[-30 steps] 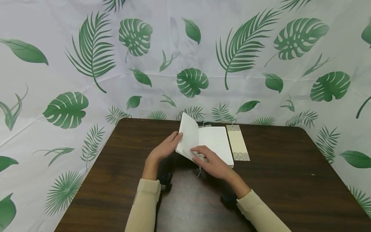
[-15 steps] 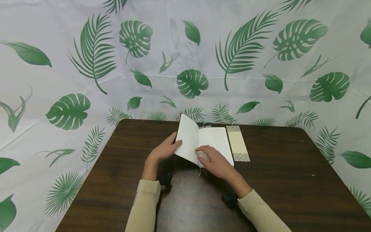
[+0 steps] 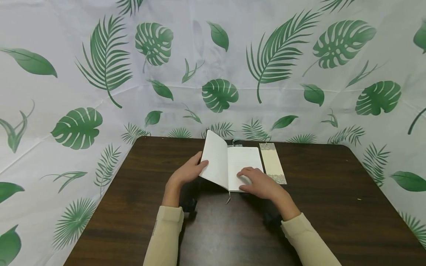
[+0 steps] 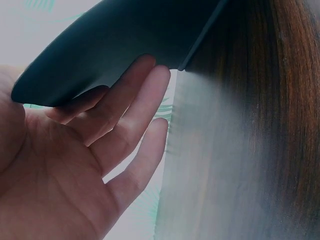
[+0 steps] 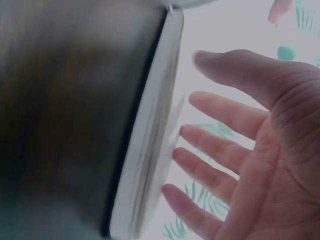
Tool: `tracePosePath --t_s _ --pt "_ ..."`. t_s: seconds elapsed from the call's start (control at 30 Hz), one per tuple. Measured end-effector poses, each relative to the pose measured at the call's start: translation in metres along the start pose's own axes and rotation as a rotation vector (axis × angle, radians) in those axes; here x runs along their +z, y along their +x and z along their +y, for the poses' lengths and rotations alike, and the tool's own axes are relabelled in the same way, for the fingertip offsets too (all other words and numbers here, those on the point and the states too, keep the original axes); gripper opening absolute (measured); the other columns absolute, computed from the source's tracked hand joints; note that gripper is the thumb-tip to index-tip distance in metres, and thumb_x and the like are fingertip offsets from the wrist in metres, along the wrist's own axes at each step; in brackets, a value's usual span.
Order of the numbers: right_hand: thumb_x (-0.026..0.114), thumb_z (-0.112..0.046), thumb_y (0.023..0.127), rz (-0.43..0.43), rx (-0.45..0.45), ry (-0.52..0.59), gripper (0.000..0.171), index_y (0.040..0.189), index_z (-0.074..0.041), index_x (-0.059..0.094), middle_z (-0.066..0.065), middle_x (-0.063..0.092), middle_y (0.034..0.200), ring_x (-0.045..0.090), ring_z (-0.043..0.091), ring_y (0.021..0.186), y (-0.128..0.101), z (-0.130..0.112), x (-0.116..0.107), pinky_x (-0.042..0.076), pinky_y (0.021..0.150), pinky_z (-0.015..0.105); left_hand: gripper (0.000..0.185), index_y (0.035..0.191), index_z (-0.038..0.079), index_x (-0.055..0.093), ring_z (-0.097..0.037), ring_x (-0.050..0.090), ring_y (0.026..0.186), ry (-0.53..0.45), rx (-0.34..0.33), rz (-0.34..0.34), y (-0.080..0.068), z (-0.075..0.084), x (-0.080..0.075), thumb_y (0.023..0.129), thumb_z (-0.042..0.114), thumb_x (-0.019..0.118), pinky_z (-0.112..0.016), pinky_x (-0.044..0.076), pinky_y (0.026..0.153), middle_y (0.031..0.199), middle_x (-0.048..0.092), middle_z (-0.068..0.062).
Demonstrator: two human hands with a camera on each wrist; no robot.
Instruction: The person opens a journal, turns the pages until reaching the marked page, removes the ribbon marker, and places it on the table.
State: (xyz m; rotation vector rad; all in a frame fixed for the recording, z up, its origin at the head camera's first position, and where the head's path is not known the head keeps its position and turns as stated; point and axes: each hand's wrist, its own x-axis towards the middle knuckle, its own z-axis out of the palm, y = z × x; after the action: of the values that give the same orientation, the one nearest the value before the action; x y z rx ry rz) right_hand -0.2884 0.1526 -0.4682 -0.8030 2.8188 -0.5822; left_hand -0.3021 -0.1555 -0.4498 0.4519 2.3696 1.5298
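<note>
A notebook with white lined pages lies open at the middle back of the dark wooden table. My left hand holds its left half tilted up, thumb on the page edge. In the left wrist view the fingers lie against the dark cover from beneath. My right hand rests flat on the right page, fingers straight. In the right wrist view that hand is spread beside the page block.
A long cream bookmark with patterned ends lies right of the notebook, beside my right hand. A thin ribbon marker hangs from the notebook's near edge. A white backdrop with green leaves stands behind and beside the table.
My right hand has slid from the raised leaf near the spine rightward onto the flat right page. The left hand still holds the left half up.
</note>
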Motion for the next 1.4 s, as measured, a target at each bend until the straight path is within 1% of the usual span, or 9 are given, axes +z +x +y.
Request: tracePosePath --t_s 0.23,0.4,0.63,0.77,0.87,1.0,1.1,1.23,1.4 --pt "0.084 -0.033 0.093 -0.008 -0.001 -0.051 0.055 0.137 -0.003 0.068 0.024 0.064 0.144 0.059 0.047 0.134 -0.008 0.01 -0.012 0.048 0.111 0.062 0.061 0.17 0.006 0.024 -0.034 0.049 0.143 0.002 -0.001 -0.01 0.0 -0.001 0.0 0.117 0.028 0.044 -0.058 0.034 0.124 0.161 0.047 -0.02" --pt "0.083 -0.037 0.093 -0.032 -0.008 -0.047 0.06 0.14 -0.003 0.067 0.024 0.063 0.146 0.058 0.046 0.136 -0.009 0.014 -0.013 0.046 0.112 0.062 0.06 0.169 0.007 0.025 -0.034 0.051 0.138 -0.001 0.007 -0.018 0.0 0.0 -0.001 0.117 0.028 0.044 -0.058 0.036 0.122 0.157 0.049 -0.02" --pt "0.078 -0.026 0.1 -0.074 -0.009 0.013 0.042 0.136 -0.006 0.072 0.022 0.064 0.147 0.058 0.044 0.139 -0.009 0.011 -0.018 0.046 0.115 0.061 0.057 0.167 0.006 0.029 -0.033 0.056 0.129 0.007 -0.005 -0.013 -0.002 0.001 -0.002 0.117 0.028 0.045 -0.057 0.04 0.118 0.148 0.055 -0.021" --pt "0.075 -0.017 0.102 -0.062 0.018 -0.023 0.027 0.127 -0.008 0.077 0.018 0.068 0.141 0.062 0.04 0.136 -0.012 0.004 -0.019 0.049 0.113 0.057 0.058 0.167 0.006 0.03 -0.033 0.052 0.136 0.019 0.0 -0.01 -0.002 0.001 -0.002 0.117 0.029 0.046 -0.058 0.038 0.122 0.155 0.052 -0.02" --pt "0.075 -0.012 0.1 -0.048 0.047 -0.124 0.021 0.121 -0.009 0.076 0.013 0.072 0.133 0.068 0.034 0.124 -0.012 -0.004 -0.016 0.055 0.105 0.053 0.058 0.167 0.007 0.032 -0.033 0.052 0.137 0.035 0.005 -0.003 -0.001 0.0 -0.002 0.116 0.03 0.047 -0.059 0.037 0.122 0.156 0.051 -0.019" --pt "0.072 -0.007 0.1 -0.019 0.072 -0.237 0.004 0.098 -0.01 0.07 0.008 0.071 0.107 0.067 0.023 0.086 -0.013 -0.016 -0.012 0.055 0.075 0.042 0.059 0.167 0.007 0.032 -0.034 0.05 0.142 0.05 -0.001 0.007 -0.002 -0.001 -0.002 0.116 0.031 0.048 -0.059 0.036 0.124 0.16 0.049 -0.018" --pt "0.068 -0.004 0.1 0.012 0.078 -0.256 0.023 0.08 -0.013 0.06 0.003 0.06 0.088 0.05 0.016 0.068 -0.014 -0.021 -0.01 0.042 0.063 0.033 0.065 0.17 0.006 0.027 -0.035 0.039 0.156 0.059 -0.015 0.012 -0.002 -0.001 -0.003 0.116 0.034 0.049 -0.059 0.03 0.128 0.17 0.039 -0.017" --pt "0.063 -0.004 0.102 0.046 0.084 -0.272 0.027 0.077 -0.013 0.057 0.004 0.053 0.084 0.045 0.017 0.065 -0.016 -0.022 -0.006 0.038 0.06 0.033 0.069 0.171 0.006 0.023 -0.037 0.029 0.163 0.062 -0.029 0.008 -0.002 -0.001 -0.003 0.115 0.035 0.05 -0.06 0.027 0.13 0.175 0.031 -0.017" --pt "0.065 -0.006 0.102 0.061 0.094 -0.335 0.011 0.091 -0.009 0.062 0.008 0.057 0.092 0.057 0.024 0.074 -0.018 -0.026 -0.003 0.049 0.06 0.043 0.067 0.171 0.006 0.025 -0.036 0.036 0.159 0.058 -0.025 0.011 -0.003 0.0 -0.003 0.115 0.034 0.05 -0.06 0.029 0.129 0.171 0.038 -0.018"
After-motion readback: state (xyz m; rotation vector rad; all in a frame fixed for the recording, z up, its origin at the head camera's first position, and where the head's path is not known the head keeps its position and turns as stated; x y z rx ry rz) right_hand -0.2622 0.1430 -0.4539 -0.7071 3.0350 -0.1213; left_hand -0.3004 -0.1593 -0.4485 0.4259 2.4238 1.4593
